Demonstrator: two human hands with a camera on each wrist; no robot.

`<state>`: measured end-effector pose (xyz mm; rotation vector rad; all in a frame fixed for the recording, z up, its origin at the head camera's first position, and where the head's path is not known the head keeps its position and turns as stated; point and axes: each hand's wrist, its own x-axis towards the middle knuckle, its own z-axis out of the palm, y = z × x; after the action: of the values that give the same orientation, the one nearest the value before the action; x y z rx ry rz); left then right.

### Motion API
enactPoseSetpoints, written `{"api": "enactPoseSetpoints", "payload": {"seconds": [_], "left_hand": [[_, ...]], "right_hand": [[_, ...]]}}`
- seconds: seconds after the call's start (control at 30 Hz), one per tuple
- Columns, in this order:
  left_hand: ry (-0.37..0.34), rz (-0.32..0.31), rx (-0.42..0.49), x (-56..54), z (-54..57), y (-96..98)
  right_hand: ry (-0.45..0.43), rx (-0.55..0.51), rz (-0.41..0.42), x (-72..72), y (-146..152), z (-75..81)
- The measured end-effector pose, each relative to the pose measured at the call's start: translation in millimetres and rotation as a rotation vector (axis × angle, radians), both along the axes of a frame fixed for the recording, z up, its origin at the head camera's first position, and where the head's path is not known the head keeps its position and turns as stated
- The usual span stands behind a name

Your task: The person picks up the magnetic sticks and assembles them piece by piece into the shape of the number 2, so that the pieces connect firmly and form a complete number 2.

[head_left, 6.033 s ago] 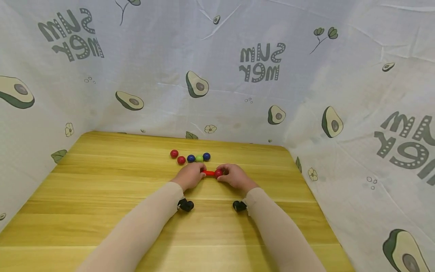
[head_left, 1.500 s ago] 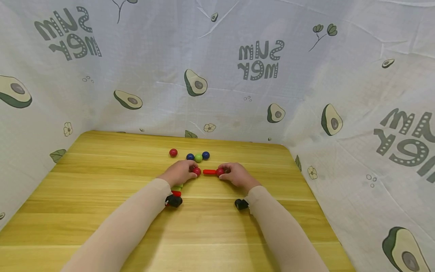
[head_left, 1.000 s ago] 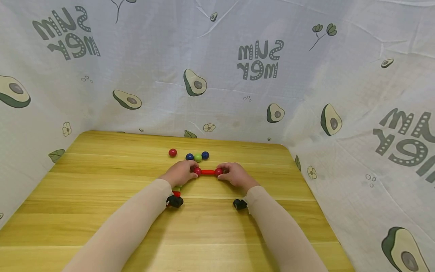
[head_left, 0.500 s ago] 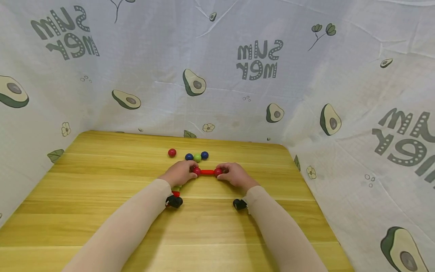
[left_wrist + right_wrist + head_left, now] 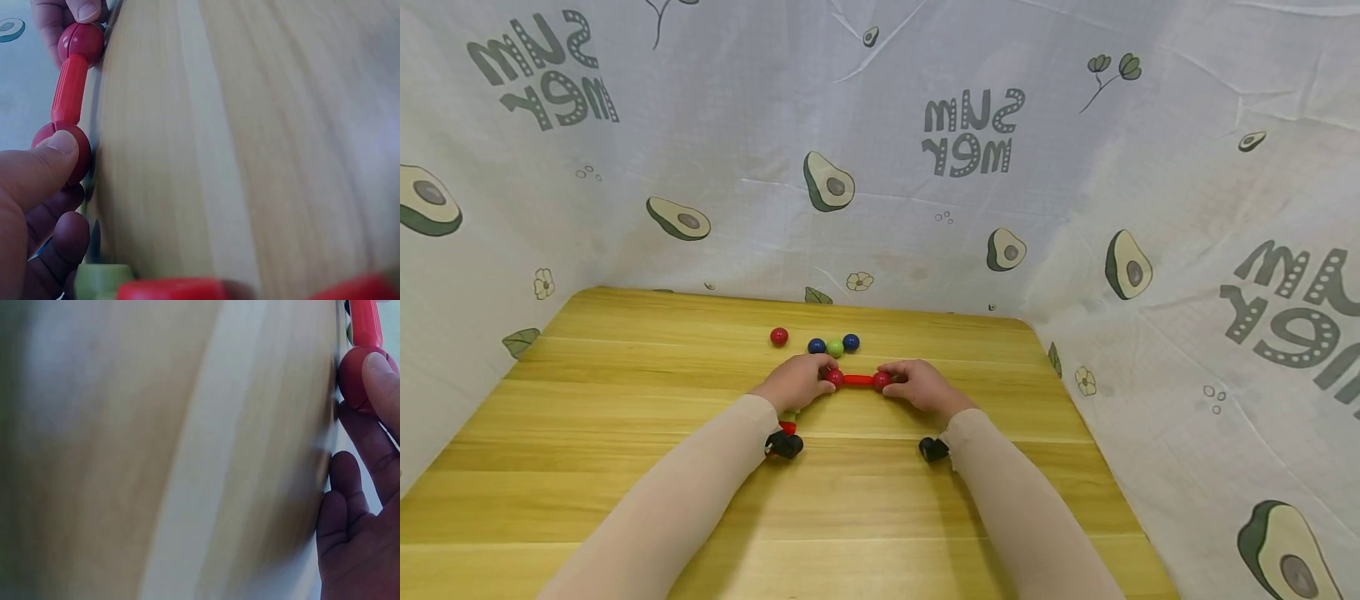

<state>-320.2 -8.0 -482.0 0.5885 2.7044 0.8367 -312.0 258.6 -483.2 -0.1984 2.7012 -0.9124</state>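
Observation:
A red ribbed rod (image 5: pixel 858 380) joins two dark red balls, one at each end. My left hand (image 5: pixel 797 377) pinches the left ball (image 5: pixel 836 378) between thumb and fingers; the left wrist view shows the thumb across that ball (image 5: pixel 82 153). At the other end, my right hand (image 5: pixel 921 387) pinches the right ball (image 5: pixel 882 382), with its thumb on it in the right wrist view. The rod and balls lie level, close to the tabletop. Whether they touch the wood I cannot tell.
Behind the hands on the wooden table (image 5: pixel 865 500) are a loose red ball (image 5: pixel 779 337), two blue balls (image 5: pixel 816 346) and a green ball (image 5: pixel 835 348). Green and red pieces (image 5: pixel 787 427) lie partly hidden under the left wrist. A patterned cloth (image 5: pixel 737 125) surrounds the table.
Earlier my left hand held the rod's left end; later it took a red ball from the back row. That ball then moved right onto the rod's bare end. Little differs over the last second.

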Motion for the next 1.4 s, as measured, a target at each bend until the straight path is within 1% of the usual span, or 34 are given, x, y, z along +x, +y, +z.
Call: {"api": "enactPoseSetpoints", "payload": {"seconds": [0.2, 0.57, 0.7, 0.8, 0.97, 1.07, 1.2, 1.27, 1.4], "left_hand": [[0.006, -0.002, 0.002, -0.4, -0.8, 0.3], [0.008, 0.001, 0.005, -2.0, -4.3, -1.2], [0.004, 0.003, 0.011, -2.5, -4.7, -3.8], [-0.002, -0.002, 0.016, -2.2, -2.6, -8.1], [0.004, -0.033, 0.012, -0.7, 6.4, -22.0], [0.018, -0.053, -0.003, -0.2, 12.2, -35.1], [0.022, -0.063, -0.02, 0.1, 16.9, -53.9], [0.01, -0.069, -0.022, 1.0, 18.4, -62.6], [-0.041, -0.087, -0.011, 4.9, 18.3, -77.8]], "right_hand": [[0.001, 0.001, 0.008, -1.7, 3.1, 0.5], [-0.016, -0.035, 0.018, -3.4, 5.8, -0.1], [-0.014, -0.03, 0.022, -4.0, 6.3, -1.3], [-0.013, -0.028, 0.023, -4.5, 7.0, -2.2], [-0.013, -0.034, 0.02, -5.0, 7.6, -2.4], [-0.018, -0.039, 0.014, -5.3, 8.2, -1.7], [-0.015, -0.03, 0.022, -6.1, 9.2, -2.0], [-0.013, -0.025, 0.026, -6.6, 9.8, -2.4], [-0.015, -0.029, 0.028, -6.7, 11.3, -2.8]]}}
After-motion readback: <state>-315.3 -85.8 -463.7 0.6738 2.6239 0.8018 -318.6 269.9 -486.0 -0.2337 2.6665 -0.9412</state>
